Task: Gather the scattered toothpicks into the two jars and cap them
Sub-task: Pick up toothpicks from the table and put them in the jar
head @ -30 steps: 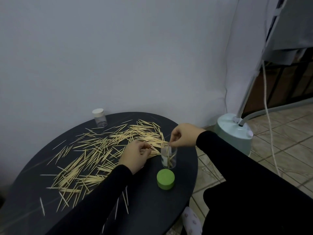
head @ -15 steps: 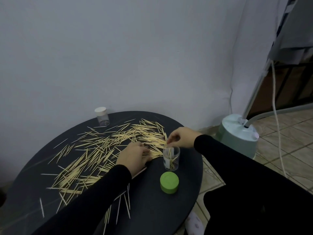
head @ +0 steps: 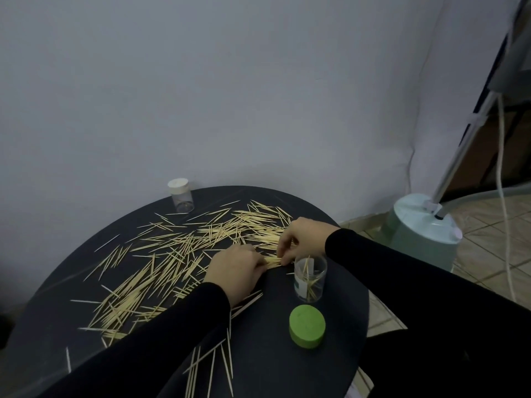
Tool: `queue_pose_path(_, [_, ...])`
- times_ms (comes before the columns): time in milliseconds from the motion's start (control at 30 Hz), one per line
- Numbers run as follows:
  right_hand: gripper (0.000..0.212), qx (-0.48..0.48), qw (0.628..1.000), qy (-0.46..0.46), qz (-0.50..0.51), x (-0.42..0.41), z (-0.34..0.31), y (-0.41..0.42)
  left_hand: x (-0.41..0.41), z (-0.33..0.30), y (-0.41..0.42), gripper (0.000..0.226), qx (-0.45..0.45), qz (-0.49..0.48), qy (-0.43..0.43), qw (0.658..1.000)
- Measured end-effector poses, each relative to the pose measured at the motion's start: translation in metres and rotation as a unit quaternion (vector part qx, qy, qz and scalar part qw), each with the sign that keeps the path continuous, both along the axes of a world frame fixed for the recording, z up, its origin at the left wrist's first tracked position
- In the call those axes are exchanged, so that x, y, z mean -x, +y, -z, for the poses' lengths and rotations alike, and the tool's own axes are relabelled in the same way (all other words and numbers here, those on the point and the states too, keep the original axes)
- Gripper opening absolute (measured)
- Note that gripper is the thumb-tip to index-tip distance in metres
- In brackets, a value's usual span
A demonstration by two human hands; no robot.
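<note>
Hands met at frame centre: left hand and right hand both pinched a toothpick bundle beside the open jar.

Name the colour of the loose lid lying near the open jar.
Green; the loose lid shows best in the head view.

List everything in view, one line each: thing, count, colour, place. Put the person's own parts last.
table: one, black, round, against the wall.
toothpicks: many, pale wood, scattered over the table.
open jar: one, clear, a few toothpicks inside, right side of the table.
green cap: one, on the table in front of the open jar.
capped jar: one, clear with white cap, far edge of the table.
appliance base: one, pale green, on the tiled floor at right.
left hand: on the toothpicks, black sleeve.
right hand: pinches toothpicks beside the open jar, black sleeve.
</note>
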State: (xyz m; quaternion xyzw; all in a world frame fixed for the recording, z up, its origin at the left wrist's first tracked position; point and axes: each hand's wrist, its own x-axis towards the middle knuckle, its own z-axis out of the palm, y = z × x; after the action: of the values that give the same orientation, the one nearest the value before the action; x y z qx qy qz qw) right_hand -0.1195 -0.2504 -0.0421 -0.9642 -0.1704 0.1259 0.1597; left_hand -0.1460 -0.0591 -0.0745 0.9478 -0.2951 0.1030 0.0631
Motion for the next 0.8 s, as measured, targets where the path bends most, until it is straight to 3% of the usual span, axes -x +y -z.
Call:
queue_pose_path(300, [0.021,0.079,0.997,-0.015,-0.021,-0.001,-0.001,0.0,-0.005,-0.006,-0.007,0.021,0.007,-0.014,0.016,1.0])
queue_pose_path(800, [0.018,0.059,0.997,-0.037,0.021,0.006,-0.004,-0.015,-0.007,-0.001,-0.003,0.012,0.066,-0.074,0.042,0.994])
